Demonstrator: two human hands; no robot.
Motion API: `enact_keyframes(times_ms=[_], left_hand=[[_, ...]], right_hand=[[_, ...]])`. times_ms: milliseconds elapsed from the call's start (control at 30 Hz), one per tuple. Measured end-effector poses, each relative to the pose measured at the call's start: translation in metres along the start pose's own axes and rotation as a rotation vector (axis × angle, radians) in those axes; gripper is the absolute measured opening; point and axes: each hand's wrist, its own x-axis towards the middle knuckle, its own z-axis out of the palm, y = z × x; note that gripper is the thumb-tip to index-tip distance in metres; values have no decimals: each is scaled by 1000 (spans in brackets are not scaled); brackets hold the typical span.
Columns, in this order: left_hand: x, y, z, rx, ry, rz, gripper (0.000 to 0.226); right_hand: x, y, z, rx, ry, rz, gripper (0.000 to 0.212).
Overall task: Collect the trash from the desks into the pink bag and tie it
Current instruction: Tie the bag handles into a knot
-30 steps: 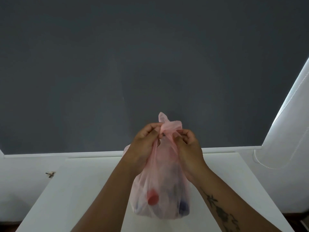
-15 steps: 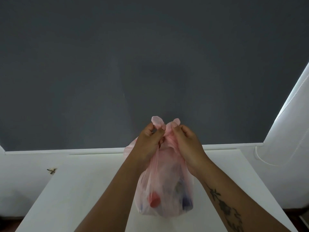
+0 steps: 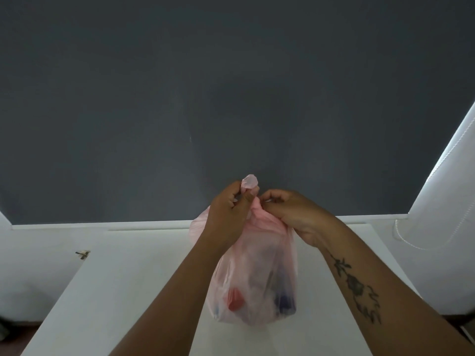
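Note:
A thin pink bag (image 3: 257,268) stands on the white desk (image 3: 123,291), bulging with trash; a red piece and a dark blue piece show through its lower part. Its gathered top is twisted into a bunch between my hands. My left hand (image 3: 228,214) pinches one pink loop, which sticks up above my fingers. My right hand (image 3: 293,211) grips the other side of the bunched neck, fingers curled shut on the plastic. The knot itself is partly hidden by my fingers.
A dark grey wall (image 3: 231,98) rises right behind the desk above a white ledge (image 3: 102,223). A white roller blind with a bead cord (image 3: 437,201) hangs at the right. A small metal fitting (image 3: 82,253) sits left of the desk.
My hands have drawn slightly apart at the bag's neck. The two pink ends seen before have become one loop above my left fingers; the right end is now tucked in my right hand.

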Motion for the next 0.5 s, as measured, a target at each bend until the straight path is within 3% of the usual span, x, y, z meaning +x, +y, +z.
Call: enact_keyframes(times_ms=[133,267,400,500], left_hand=[[1,1,-4,-52,-8,-21,36],[2,1,-5,-37,-46,-33,34],[0,-2,-3,-55,-11,-81,31],[2,-5,-2,-38,31,-129,30]], right_hand=[[-1,-1,-5,-61,-104,112,9],[-7,-3,-6,-14,-161,35,17],[-10,-3,-5,-168,-282,79,24],[-12,5,-1,-249,-186,33,36]])
